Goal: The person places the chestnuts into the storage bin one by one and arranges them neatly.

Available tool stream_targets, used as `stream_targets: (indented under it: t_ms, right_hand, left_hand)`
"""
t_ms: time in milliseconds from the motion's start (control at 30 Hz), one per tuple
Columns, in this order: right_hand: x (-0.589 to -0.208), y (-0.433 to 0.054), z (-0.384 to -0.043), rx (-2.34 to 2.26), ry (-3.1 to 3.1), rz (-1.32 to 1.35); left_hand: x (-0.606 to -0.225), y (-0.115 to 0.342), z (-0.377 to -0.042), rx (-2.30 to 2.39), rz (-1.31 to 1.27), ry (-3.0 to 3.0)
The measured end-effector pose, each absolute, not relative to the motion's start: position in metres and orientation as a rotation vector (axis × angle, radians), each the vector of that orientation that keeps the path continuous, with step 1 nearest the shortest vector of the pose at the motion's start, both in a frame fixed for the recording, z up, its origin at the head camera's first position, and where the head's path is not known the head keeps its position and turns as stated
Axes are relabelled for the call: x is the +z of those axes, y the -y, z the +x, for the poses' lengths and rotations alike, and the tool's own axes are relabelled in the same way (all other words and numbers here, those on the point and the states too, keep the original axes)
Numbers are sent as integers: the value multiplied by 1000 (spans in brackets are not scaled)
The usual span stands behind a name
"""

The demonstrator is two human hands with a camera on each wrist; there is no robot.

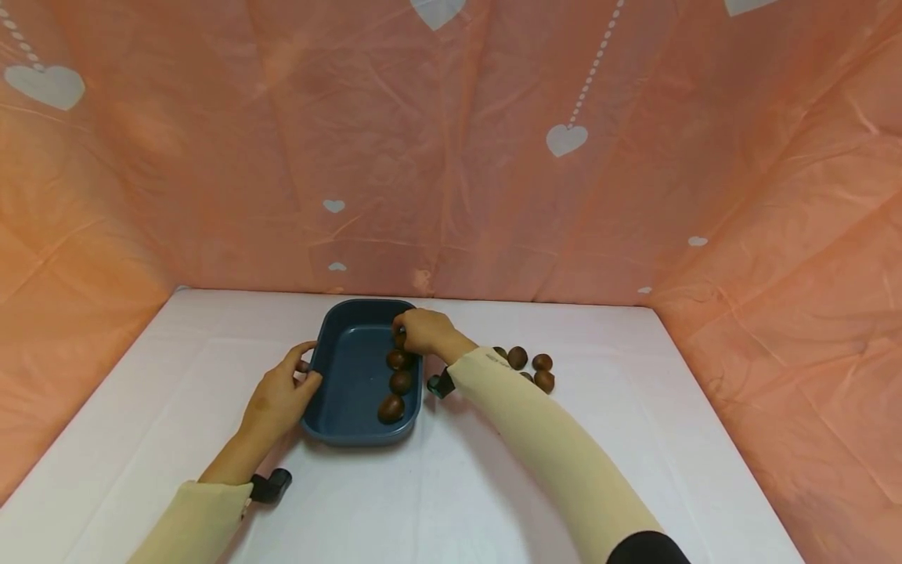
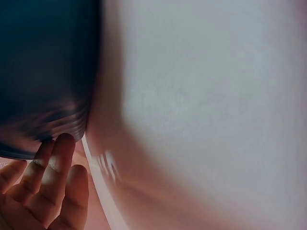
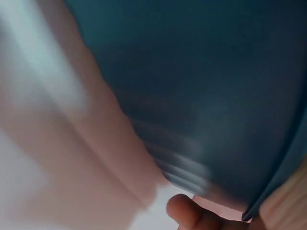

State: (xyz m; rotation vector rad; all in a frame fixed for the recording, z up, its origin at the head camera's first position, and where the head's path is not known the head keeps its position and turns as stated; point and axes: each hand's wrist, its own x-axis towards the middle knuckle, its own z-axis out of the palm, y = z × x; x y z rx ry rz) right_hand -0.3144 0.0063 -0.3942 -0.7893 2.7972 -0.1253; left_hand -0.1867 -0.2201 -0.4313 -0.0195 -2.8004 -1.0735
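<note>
A blue-grey rectangular tray (image 1: 352,435) stands on the white table. Inside it, along the right wall, brown chestnuts (image 1: 400,382) lie in a row. My left hand (image 1: 278,395) is at the left side of the tray, its thumb tip at the rim and its fairly straight fingers (image 2: 57,167) against the outer wall. Reaching over the right rim, my right hand (image 1: 426,332) pinches a chestnut (image 1: 400,340) at the far end of the row; the fingers partly hide it. The right wrist view shows that hand's fingertip (image 3: 182,210) just outside the tray wall.
To the right of the tray lies a group of loose chestnuts (image 1: 543,381), partly hidden behind the right sleeve (image 1: 543,439). An orange curtain (image 1: 451,196) with pale hearts hangs behind the table (image 1: 634,407) and at both sides.
</note>
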Motion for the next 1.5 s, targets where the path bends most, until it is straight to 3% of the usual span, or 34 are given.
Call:
stream_targets:
  t_ms: [400, 967, 1500]
  right_hand:
    - [-392, -15, -313, -166, -2828, -838]
    - [-375, -55, -296, -689, -2853, -962]
    - [-378, -95, -294, -484, -2855, -866]
  left_hand:
    - [-434, 218, -190, -1057, -24, 2811]
    - [-434, 219, -193, -1062, -10, 2830]
    - [-435, 221, -193, -1051, -27, 2796]
